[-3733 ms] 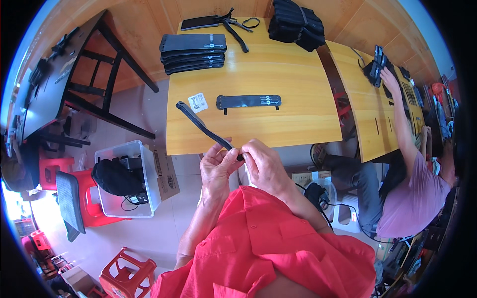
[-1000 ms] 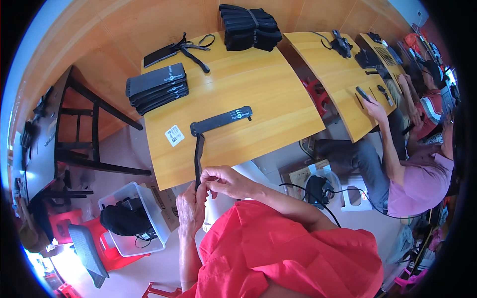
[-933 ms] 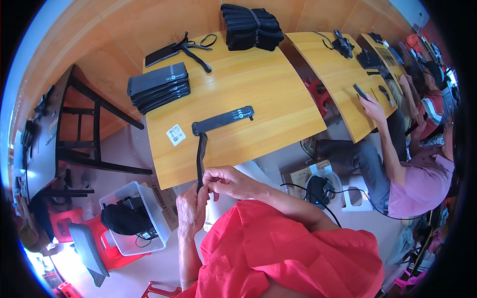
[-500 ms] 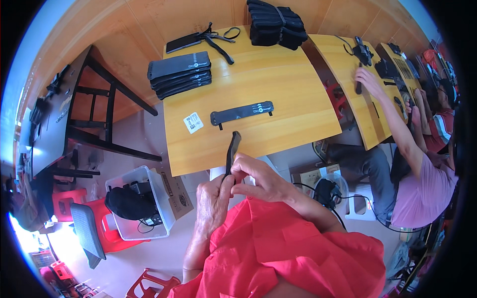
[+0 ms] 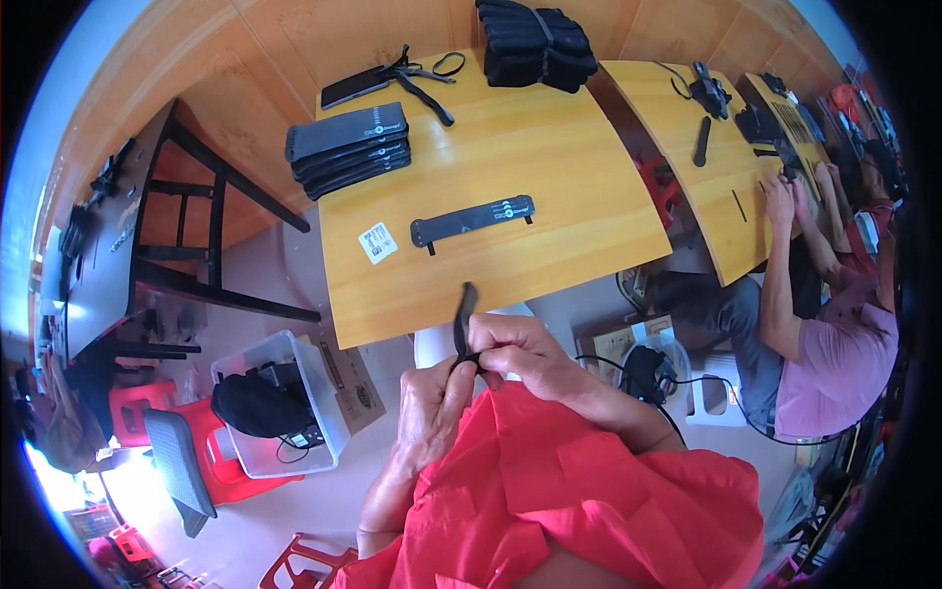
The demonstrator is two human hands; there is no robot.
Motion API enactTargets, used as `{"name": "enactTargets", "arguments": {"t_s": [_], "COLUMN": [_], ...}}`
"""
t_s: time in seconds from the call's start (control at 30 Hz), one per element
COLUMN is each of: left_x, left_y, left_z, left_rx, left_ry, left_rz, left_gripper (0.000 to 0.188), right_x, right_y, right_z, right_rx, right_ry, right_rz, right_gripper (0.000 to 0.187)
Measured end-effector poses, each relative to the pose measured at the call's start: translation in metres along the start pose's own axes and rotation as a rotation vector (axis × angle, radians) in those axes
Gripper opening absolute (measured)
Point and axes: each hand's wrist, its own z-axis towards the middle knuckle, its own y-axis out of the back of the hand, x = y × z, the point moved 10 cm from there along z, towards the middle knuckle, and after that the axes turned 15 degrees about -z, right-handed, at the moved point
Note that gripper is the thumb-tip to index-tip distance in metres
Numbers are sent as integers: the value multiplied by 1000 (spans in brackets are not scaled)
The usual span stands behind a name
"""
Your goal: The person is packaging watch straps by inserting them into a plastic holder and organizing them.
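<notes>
A dark strap (image 5: 465,312) rises from between my hands, its upper part curving over the front edge of the table. My left hand (image 5: 428,404) pinches its lower part between thumb and fingers. Close against it, my right hand (image 5: 530,355) has its fingertips closed on the strap's lower end, where a small dark loop or fold shows; the fingers hide its details. Beyond my hands, a flat dark band (image 5: 473,222) with white printing and two short tabs lies on the yellow table (image 5: 569,236). A white printed label (image 5: 377,242) lies to its left.
A stack of dark folded bands (image 5: 348,147) stands at the table's left, with a phone (image 5: 353,86) and loose straps (image 5: 424,96) behind it. A strapped black bundle (image 5: 538,47) sits at the back. At left stands a clear bin (image 5: 339,432); at right a co-worker (image 5: 834,353) sits.
My hands have drawn closer together on the strap's lower part, and a small loop or fold now shows there. The co-worker's hand has left the dark piece on the neighbouring table.
</notes>
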Motion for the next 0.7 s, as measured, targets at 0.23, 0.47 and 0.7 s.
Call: {"name": "enactTargets", "arguments": {"t_s": [0.23, 0.47, 0.7], "left_x": [67, 71, 112], "left_y": [118, 237, 125], "left_z": [-40, -91, -17], "left_rx": [-315, -434, -488], "left_ry": [215, -86, 122], "left_rz": [-907, -1195, -991], "left_gripper": [42, 40, 29], "right_x": [-31, 17, 51], "right_y": [171, 219, 157], "right_z": [-59, -73, -32], "right_rx": [-927, -887, -415], "right_ry": [-98, 78, 155], "right_rz": [739, 549, -172], "right_gripper": [16, 14, 27]}}
